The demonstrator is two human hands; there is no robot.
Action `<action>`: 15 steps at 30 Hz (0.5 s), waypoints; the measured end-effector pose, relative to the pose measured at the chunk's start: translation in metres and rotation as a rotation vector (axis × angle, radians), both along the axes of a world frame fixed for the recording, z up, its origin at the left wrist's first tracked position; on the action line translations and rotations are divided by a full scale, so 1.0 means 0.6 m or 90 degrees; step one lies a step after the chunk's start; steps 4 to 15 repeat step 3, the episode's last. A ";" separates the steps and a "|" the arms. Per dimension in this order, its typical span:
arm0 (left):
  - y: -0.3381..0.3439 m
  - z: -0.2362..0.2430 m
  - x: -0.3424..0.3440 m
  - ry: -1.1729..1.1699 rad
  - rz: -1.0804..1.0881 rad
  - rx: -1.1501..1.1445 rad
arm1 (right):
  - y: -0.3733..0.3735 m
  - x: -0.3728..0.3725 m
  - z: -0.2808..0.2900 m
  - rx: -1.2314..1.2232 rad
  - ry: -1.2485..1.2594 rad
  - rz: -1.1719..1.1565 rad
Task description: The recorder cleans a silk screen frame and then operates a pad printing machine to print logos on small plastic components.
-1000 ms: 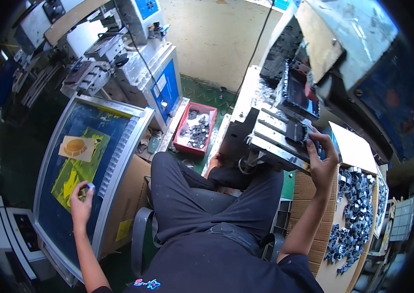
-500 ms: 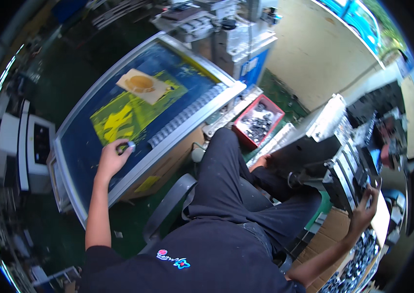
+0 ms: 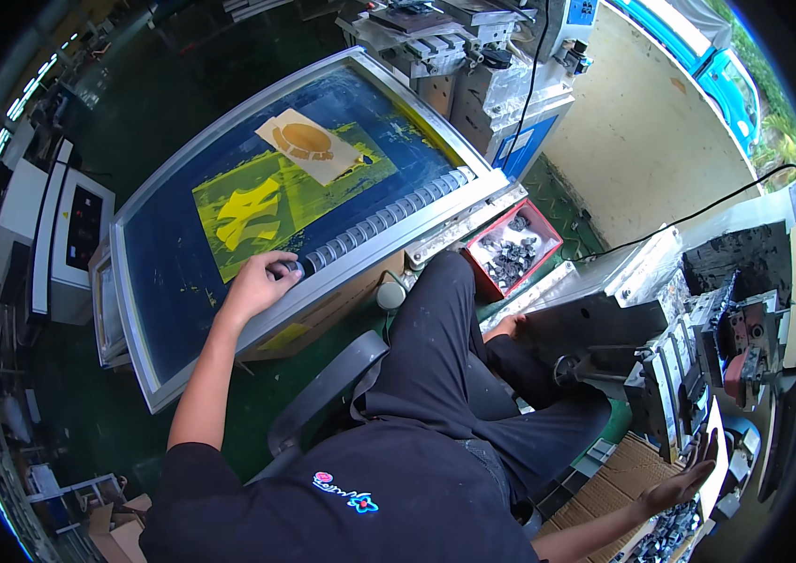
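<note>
My left hand (image 3: 262,284) is closed around a small dark ring-shaped part (image 3: 296,267), partly hidden by the fingers. It is at the near end of a row of similar dark ring-shaped parts (image 3: 370,225) lying along the edge of a blue framed screen (image 3: 168,211). At the lower right my right hand (image 3: 684,483) has its fingers stretched out, with nothing visible in them. Below it is a cardboard box (image 3: 595,479) with many small dark parts (image 3: 665,535). Beside the hand stands a metal machine with a grooved block (image 3: 665,389).
A tan sheet (image 3: 312,145) with an oval print lies on the screen, over its yellow-green area (image 3: 248,211). A red box (image 3: 482,277) of small dark parts stands past my knees. Metal machinery (image 3: 511,103) rises behind the screen. A chair armrest (image 3: 328,389) curves beside me.
My left hand has moved right, to the end of the row, with the ring-shaped part. My right hand has dropped from beside the grooved block toward the box of parts. The view has shifted.
</note>
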State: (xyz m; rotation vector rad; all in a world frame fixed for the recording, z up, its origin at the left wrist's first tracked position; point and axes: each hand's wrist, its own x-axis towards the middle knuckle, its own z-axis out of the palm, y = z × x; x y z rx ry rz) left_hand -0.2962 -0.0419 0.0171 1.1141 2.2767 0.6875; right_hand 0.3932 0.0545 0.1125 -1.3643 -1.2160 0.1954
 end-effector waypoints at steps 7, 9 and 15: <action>0.009 -0.011 0.005 -0.031 0.009 0.009 | -0.016 0.017 0.010 -0.011 -0.050 -0.025; 0.009 -0.011 0.005 -0.031 0.009 0.009 | -0.016 0.017 0.010 -0.011 -0.050 -0.025; 0.009 -0.011 0.005 -0.031 0.009 0.009 | -0.016 0.017 0.010 -0.011 -0.050 -0.025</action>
